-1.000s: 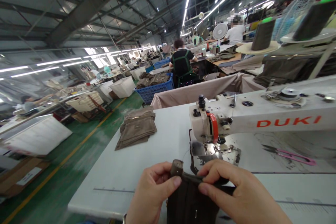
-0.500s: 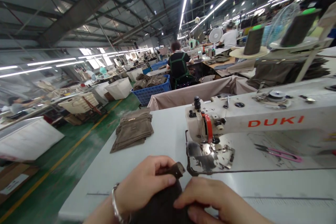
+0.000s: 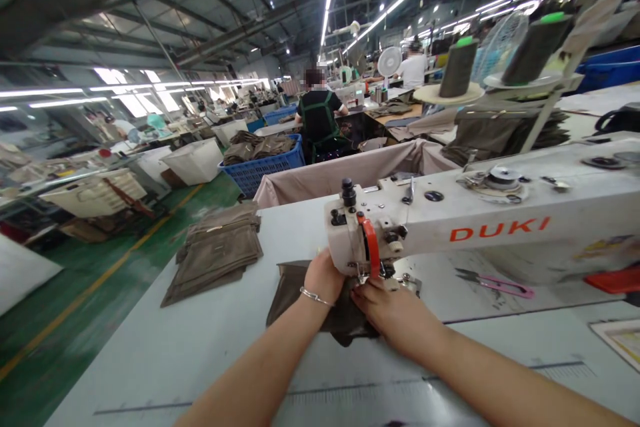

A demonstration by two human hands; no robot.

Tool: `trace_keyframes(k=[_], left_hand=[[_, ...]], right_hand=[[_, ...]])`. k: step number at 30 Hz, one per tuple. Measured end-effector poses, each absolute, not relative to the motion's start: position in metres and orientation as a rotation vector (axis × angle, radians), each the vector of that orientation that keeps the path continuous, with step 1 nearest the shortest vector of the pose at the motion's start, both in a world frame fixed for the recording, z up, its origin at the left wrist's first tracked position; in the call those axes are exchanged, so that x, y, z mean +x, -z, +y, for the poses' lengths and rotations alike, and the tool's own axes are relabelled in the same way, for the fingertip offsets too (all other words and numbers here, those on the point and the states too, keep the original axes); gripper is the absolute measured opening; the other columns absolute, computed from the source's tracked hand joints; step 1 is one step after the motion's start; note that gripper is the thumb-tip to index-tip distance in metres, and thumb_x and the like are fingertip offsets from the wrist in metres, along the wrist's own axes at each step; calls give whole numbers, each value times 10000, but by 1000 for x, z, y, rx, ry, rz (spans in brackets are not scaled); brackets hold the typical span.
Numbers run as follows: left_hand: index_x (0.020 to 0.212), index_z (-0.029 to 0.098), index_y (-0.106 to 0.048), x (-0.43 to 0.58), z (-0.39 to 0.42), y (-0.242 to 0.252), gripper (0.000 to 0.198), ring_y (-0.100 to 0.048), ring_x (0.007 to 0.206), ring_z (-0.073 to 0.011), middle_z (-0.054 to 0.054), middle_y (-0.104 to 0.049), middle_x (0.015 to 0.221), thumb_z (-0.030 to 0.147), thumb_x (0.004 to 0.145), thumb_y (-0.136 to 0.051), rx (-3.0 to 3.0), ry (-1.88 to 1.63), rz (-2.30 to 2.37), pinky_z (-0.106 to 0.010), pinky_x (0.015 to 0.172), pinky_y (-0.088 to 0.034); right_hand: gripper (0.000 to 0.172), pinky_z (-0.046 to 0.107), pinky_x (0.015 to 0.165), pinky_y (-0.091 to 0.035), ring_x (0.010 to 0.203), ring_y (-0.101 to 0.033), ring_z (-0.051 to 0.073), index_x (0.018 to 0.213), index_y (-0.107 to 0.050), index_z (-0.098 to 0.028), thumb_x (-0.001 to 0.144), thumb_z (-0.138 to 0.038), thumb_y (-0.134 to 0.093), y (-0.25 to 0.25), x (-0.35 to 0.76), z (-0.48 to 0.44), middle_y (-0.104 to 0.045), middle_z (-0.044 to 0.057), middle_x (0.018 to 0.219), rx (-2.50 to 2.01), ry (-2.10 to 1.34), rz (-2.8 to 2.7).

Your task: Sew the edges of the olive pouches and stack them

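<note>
A dark brown fabric piece (image 3: 293, 297) lies on the white sewing table (image 3: 150, 347), its far end pushed in at the foot of the DUKI sewing machine (image 3: 360, 230). My left hand (image 3: 325, 277), with a metal bracelet at the wrist, is on the fabric, its fingers hidden behind the machine head. My right hand (image 3: 393, 310) rests on the fabric just in front of the presser foot. The needle area is mostly hidden by my hands.
A stack of khaki fabric pieces (image 3: 215, 253) lies left of my hands. Pink-handled snips (image 3: 495, 285) sit right of the machine. Thread cones (image 3: 459, 68) stand behind the machine arm. Beyond the table are a blue basket of fabric (image 3: 263, 167) and a co-worker (image 3: 317, 113).
My hands have moved forward from the table's near edge to the machine head, carrying the brown fabric in under it. The whole view has shifted as my head turned.
</note>
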State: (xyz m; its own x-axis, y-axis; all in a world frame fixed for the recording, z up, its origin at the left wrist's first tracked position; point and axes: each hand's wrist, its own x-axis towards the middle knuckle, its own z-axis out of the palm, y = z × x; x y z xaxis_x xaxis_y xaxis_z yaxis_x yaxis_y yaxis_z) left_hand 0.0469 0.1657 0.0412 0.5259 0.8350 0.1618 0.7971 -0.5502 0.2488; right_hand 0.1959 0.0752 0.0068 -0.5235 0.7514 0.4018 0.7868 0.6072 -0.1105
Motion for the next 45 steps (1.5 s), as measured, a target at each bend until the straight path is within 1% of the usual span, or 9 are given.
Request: trace_keyframes(k=[3,7,13,23,32,37,40,42,45], left_hand=[[1020,180,-643,40,143,-36,146,-579,1021,-223,-68,-627,1059,184,875,-625,2621,-415,1263,-378,919,-483],[1147,237,-594,28,113,-32,328,-500,1148,-205,-24,-574,1210,76,862,-590,2629,-444,1103,-368,1035,-417],[1255,218,-516,21,110,-39,394,-465,1189,-206,-31,-558,1267,49,900,-503,2678,-444,940,-402,1051,-404],[1256,246,-533,15,120,-36,358,-464,1170,-231,-25,-570,1241,115,947,-410,2737,-285,889,-440,1054,-363],[1240,221,-527,23,111,-31,318,-442,1201,-245,-48,-553,1257,142,940,-456,2783,-252,994,-469,1086,-332],[1287,235,-486,16,107,-37,354,-405,1257,-227,-37,-515,1321,169,939,-485,2697,-302,1003,-447,1100,-349],[1364,201,-412,7,100,-39,624,-337,1326,-271,-75,-436,1411,364,824,-679,2677,-287,917,-470,1110,-352],[1374,164,-400,2,93,-38,646,-308,1355,-277,-99,-415,1432,297,805,-675,2702,-280,837,-482,1120,-343],[1319,140,-460,0,87,-36,514,-361,1337,-223,-94,-478,1388,65,810,-477,2705,-308,766,-462,1134,-330]], right_hand=[[313,390,933,-493,1043,-586,242,1143,-624,-129,837,-83,-581,2,209,63,-668,86,1075,-1165,150,-2435],[358,385,902,-505,1072,-580,230,1213,-578,-128,862,-79,-525,11,214,52,-649,85,1150,-1165,143,-2392],[347,366,920,-492,1101,-568,227,1181,-593,-95,840,-78,-533,4,204,51,-653,99,1139,-1137,140,-2372],[351,387,963,-476,1174,-514,252,1206,-580,-82,861,-98,-517,1,201,49,-633,93,1188,-1155,78,-2403],[364,367,898,-499,1129,-554,243,1188,-592,-89,851,-51,-461,2,205,52,-648,106,1156,-1150,31,-2369],[387,376,961,-441,1157,-535,217,1232,-563,-132,857,-73,-488,-5,211,48,-628,90,1208,-1152,-12,-2394],[453,434,1004,-383,1149,-527,211,1248,-544,-220,821,-74,-495,-28,231,43,-609,49,1231,-1183,-210,-2452],[479,451,973,-395,1128,-519,229,1181,-571,-254,765,-30,-489,-41,247,42,-605,43,1195,-1283,-336,-2435],[396,380,864,-461,1036,-544,221,1072,-585,-238,766,-4,-489,-41,263,51,-601,58,1106,-1384,-351,-2383]])
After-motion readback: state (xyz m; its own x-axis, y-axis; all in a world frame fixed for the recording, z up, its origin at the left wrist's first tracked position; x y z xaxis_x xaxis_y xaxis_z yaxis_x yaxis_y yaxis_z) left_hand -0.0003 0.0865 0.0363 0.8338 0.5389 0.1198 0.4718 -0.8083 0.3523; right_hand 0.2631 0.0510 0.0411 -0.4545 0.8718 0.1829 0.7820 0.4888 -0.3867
